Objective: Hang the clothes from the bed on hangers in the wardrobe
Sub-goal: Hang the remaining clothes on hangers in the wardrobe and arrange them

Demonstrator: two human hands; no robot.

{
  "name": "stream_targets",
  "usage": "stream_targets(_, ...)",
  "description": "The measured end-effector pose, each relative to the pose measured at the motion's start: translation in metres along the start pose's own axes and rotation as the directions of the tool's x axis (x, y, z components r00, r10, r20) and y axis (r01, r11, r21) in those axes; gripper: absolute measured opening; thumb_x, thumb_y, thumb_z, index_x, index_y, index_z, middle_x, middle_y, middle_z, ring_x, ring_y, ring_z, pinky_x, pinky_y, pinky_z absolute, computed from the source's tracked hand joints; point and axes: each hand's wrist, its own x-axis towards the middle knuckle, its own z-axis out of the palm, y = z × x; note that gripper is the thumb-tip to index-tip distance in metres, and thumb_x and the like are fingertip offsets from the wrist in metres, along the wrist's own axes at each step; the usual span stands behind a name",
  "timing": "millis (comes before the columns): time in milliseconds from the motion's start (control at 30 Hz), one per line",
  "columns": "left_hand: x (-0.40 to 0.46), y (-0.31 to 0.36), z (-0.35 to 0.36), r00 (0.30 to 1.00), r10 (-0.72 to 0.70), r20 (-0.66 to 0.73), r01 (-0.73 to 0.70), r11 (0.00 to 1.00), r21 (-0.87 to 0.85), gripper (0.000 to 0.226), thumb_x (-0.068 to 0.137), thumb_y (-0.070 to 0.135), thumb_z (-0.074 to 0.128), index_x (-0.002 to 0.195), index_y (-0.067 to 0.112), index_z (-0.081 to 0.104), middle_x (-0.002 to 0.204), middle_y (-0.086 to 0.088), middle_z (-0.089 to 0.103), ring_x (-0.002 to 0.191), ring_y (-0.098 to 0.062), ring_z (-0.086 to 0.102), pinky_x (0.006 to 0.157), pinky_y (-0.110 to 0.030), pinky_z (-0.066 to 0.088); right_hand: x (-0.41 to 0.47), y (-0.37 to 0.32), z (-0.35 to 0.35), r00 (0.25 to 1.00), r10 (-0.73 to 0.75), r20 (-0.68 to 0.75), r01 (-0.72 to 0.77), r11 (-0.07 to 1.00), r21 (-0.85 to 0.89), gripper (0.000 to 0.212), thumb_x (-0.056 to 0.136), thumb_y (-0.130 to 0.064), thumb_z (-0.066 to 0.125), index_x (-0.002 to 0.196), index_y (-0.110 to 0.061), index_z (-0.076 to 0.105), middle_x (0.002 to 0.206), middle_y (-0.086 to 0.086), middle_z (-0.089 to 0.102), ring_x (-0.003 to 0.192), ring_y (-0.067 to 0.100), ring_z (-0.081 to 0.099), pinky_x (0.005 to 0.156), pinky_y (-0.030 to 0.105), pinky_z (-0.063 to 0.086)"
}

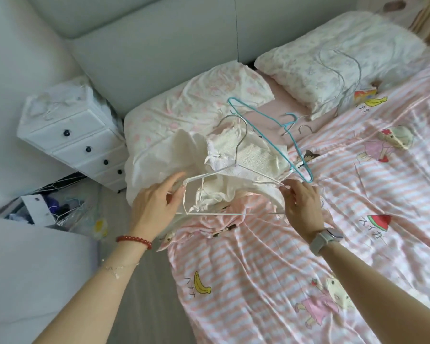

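Observation:
A white wire hanger (219, 170) lies across a cream-white garment (216, 155) bunched at the near left side of the bed (271, 269). My left hand (157, 207) holds the hanger's left corner, fingers round the wire and a thin strap. My right hand (302, 207) pinches the hanger's right end together with a thin strap of the garment. A blue hanger (271, 137) lies on the garment behind the white one. More hangers (338, 70) rest on the right pillow, and several hooks (298, 125) show on the sheet between the pillows.
A white drawer chest (72, 137) stands left of the bed. On the floor beside it sits a wire basket (47, 207) with bags and oddments. A padded headboard (159, 45) backs the two pillows. The bed has a pink striped cartoon cover.

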Motion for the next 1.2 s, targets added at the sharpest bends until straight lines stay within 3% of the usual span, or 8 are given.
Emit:
stream_targets(67, -0.033, -0.003, -0.012, 0.998, 0.022, -0.058, -0.02, 0.999, 0.028, 0.04, 0.092, 0.04, 0.039, 0.123, 0.024, 0.059, 0.056, 0.012, 0.049, 0.054, -0.013, 0.046, 0.064, -0.028, 0.034, -0.011, -0.015, 0.001, 0.997, -0.069, 0.046, 0.069, 0.998, 0.0, 0.031, 0.087, -0.026, 0.041, 0.073, -0.007, 0.061, 0.064, 0.007, 0.061, 0.064, 0.028, 0.052, 0.067, 0.032, 0.026)
stream_targets(200, -0.096, -0.018, -0.039, 0.982, -0.008, -0.189, 0.023, 0.997, 0.077, 0.036, 0.091, 0.031, 0.04, 0.1, 0.016, 0.071, 0.065, 0.008, 0.055, 0.061, -0.016, 0.048, 0.062, -0.029, 0.022, -0.032, -0.053, -0.004, 0.974, -0.212, 0.074, 0.213, 0.977, -0.006, 0.031, 0.089, -0.023, 0.04, 0.069, -0.007, 0.058, 0.064, 0.007, 0.058, 0.067, 0.023, 0.045, 0.065, 0.033, 0.026)
stream_targets(333, -0.154, -0.014, -0.077, 0.944, -0.136, -0.3, 0.129, 0.991, -0.042, 0.034, 0.092, 0.028, 0.04, 0.104, 0.016, 0.069, 0.07, 0.01, 0.051, 0.059, -0.012, 0.046, 0.065, -0.033, 0.032, -0.039, -0.112, -0.011, 0.963, -0.268, -0.001, 0.268, 0.963, -0.009, 0.028, 0.089, -0.02, 0.039, 0.072, -0.005, 0.056, 0.072, 0.01, 0.058, 0.074, 0.021, 0.037, 0.072, 0.035, 0.027)
stream_targets(433, -0.2, -0.007, -0.112, 0.882, -0.261, -0.393, 0.229, 0.965, -0.128, 0.036, 0.091, 0.03, 0.039, 0.115, 0.019, 0.063, 0.076, 0.012, 0.057, 0.064, -0.004, 0.045, 0.073, -0.024, 0.034, -0.045, -0.163, -0.018, 0.942, -0.331, -0.062, 0.333, 0.943, 0.022, 0.026, 0.089, -0.017, 0.04, 0.075, -0.004, 0.058, 0.076, 0.012, 0.06, 0.078, 0.022, 0.038, 0.079, 0.038, 0.028)
stream_targets(633, -0.308, 0.009, -0.182, 0.777, -0.286, -0.561, 0.295, 0.952, -0.078, 0.033, 0.09, 0.028, 0.035, 0.096, 0.016, 0.065, 0.076, 0.004, 0.063, 0.064, -0.016, 0.053, 0.067, -0.026, 0.026, -0.083, -0.262, -0.063, 0.829, -0.529, -0.183, 0.551, 0.828, 0.103, 0.03, 0.09, -0.014, 0.039, 0.078, -0.001, 0.063, 0.069, 0.011, 0.061, 0.077, 0.02, 0.041, 0.088, 0.04, 0.029)
stream_targets(867, -0.411, 0.049, -0.234, 0.652, -0.283, -0.704, 0.331, 0.941, -0.071, 0.031, 0.088, 0.023, 0.037, 0.079, 0.01, 0.063, 0.062, 0.002, 0.061, 0.051, -0.021, 0.053, 0.067, -0.031, 0.034, -0.144, -0.327, -0.126, 0.773, -0.583, -0.25, 0.631, 0.744, 0.219, 0.029, 0.087, -0.011, 0.038, 0.079, 0.0, 0.063, 0.069, 0.012, 0.058, 0.076, 0.02, 0.04, 0.081, 0.036, 0.029)
stream_targets(1033, -0.448, 0.072, -0.272, 0.582, -0.255, -0.772, 0.326, 0.943, -0.065, 0.024, 0.091, 0.02, 0.044, 0.077, 0.012, 0.062, 0.06, 0.017, 0.035, 0.051, -0.011, 0.031, 0.066, -0.031, 0.031, -0.159, -0.363, -0.168, 0.746, -0.585, -0.317, 0.66, 0.712, 0.24, 0.026, 0.086, -0.01, 0.037, 0.083, -0.001, 0.062, 0.072, 0.012, 0.058, 0.078, 0.023, 0.04, 0.074, 0.035, 0.026)
stream_targets(1200, -0.474, 0.071, -0.305, 0.548, -0.299, -0.781, 0.362, 0.927, -0.101, 0.026, 0.09, 0.025, 0.041, 0.076, 0.015, 0.061, 0.055, 0.018, 0.036, 0.049, 0.0, 0.033, 0.069, -0.026, 0.022, -0.172, -0.394, -0.193, 0.682, -0.64, -0.353, 0.723, 0.664, 0.193, 0.026, 0.091, -0.013, 0.039, 0.085, -0.002, 0.062, 0.07, 0.011, 0.058, 0.075, 0.021, 0.039, 0.074, 0.03, 0.024)
